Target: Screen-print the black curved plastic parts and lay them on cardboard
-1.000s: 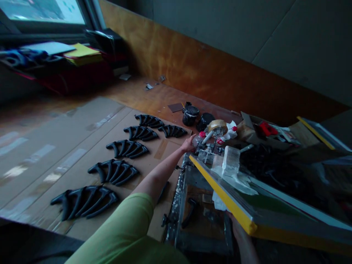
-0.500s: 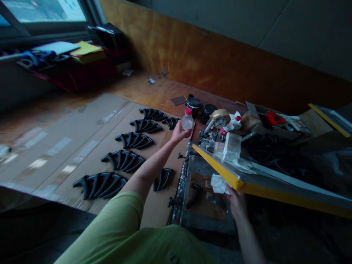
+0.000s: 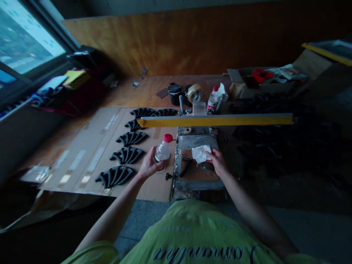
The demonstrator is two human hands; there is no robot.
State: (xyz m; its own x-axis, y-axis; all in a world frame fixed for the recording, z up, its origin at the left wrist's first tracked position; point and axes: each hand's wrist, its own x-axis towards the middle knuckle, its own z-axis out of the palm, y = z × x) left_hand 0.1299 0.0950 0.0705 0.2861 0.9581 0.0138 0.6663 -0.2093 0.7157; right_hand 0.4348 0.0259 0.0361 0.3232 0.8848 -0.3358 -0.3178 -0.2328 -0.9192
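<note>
My left hand (image 3: 149, 165) is wrapped round a small clear bottle with a red cap (image 3: 164, 148), held upright just left of a metal printing base (image 3: 192, 141). My right hand (image 3: 217, 161) pinches a crumpled white cloth (image 3: 201, 153) over the brown plate of that base. A yellow-edged screen frame (image 3: 217, 120) is raised edge-on above the base. A black curved part (image 3: 184, 166) lies on the plate near the cloth.
Several black fan-shaped plastic parts (image 3: 127, 154) lie in a row on cardboard (image 3: 82, 154) at left. Ink cans (image 3: 175, 93), a tape roll (image 3: 194, 91) and another red-capped bottle (image 3: 212, 99) stand behind the frame. Dark parts pile (image 3: 275, 121) at right; window (image 3: 24, 40) far left.
My left hand has carried the bottle from the back of the bench toward me, beside the base. My right hand has let go of the frame and now holds the cloth. My view swung right.
</note>
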